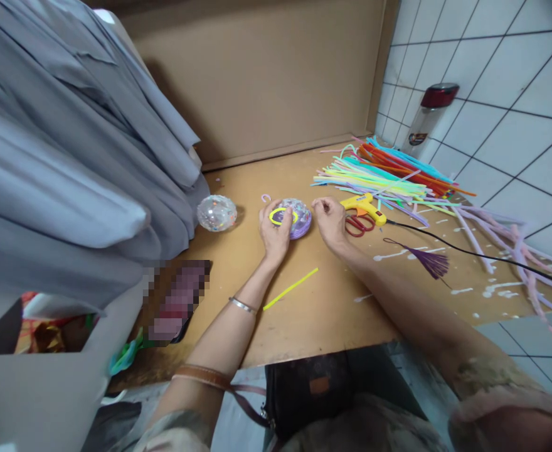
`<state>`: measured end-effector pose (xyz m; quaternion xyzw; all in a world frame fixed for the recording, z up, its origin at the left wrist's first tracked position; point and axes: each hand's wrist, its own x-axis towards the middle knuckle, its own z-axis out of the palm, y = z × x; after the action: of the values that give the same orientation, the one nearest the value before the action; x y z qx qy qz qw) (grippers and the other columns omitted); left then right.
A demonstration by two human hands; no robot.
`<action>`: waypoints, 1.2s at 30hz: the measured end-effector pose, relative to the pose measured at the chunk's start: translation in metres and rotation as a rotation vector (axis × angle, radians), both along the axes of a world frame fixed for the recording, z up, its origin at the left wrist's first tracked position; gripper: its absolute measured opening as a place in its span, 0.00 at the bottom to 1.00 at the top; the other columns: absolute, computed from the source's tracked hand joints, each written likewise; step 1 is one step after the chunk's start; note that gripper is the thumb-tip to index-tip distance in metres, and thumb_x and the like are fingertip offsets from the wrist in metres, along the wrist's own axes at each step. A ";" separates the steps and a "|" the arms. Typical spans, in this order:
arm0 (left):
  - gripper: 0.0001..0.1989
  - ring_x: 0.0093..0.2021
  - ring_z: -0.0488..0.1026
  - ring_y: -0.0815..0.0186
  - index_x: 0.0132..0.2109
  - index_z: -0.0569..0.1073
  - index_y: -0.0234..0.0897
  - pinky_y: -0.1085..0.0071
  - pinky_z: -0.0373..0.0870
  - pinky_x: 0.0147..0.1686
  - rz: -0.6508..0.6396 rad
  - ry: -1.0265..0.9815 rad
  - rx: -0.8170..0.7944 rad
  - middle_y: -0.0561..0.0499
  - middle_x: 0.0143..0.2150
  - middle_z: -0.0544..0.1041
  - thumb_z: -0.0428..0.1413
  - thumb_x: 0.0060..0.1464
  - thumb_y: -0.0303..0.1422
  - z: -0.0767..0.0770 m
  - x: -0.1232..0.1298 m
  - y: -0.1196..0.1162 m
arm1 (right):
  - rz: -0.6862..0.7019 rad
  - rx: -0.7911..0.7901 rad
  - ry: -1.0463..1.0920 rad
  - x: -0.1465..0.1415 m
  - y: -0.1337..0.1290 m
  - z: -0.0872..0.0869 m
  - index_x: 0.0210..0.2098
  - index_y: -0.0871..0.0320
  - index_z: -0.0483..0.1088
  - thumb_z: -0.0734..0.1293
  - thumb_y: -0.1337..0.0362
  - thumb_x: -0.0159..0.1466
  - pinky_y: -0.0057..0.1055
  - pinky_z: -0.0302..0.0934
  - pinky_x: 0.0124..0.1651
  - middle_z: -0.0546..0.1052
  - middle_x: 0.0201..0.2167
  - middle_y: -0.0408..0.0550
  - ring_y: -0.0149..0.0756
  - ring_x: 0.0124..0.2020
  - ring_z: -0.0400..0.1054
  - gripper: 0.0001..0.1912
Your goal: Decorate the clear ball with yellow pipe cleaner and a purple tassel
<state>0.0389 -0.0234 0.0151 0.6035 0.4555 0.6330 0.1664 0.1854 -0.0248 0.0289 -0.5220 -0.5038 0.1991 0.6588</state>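
My left hand is wrapped round a ball with purple pipe cleaner on its lower part. A yellow pipe-cleaner ring lies against the ball, with my left thumb over it. Just to the right, my right hand is apart from the ball, its fingers curled in a pinch; what they hold, if anything, is too small to make out. Close to the right hand lie a yellow glue gun and red-handled scissors. In front of my hands is a straight yellow pipe cleaner.
A clear speckled ball sits left, near a grey cloth. Pipe cleaners are heaped back right, below a red-lidded bottle. A black cord and purple tassel lie right. A blurred-out phone-like object lies front left.
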 end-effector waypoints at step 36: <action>0.21 0.56 0.77 0.56 0.52 0.76 0.39 0.59 0.72 0.61 0.008 0.051 0.039 0.41 0.53 0.79 0.60 0.61 0.48 -0.001 -0.001 -0.003 | 0.025 -0.103 0.210 -0.041 -0.031 -0.014 0.45 0.52 0.60 0.74 0.62 0.51 0.44 0.68 0.57 0.70 0.49 0.51 0.42 0.49 0.68 0.25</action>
<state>0.0381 -0.0267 0.0141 0.6207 0.4494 0.6269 0.1404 0.1444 -0.0562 0.0144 -0.5251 -0.4277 0.2862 0.6778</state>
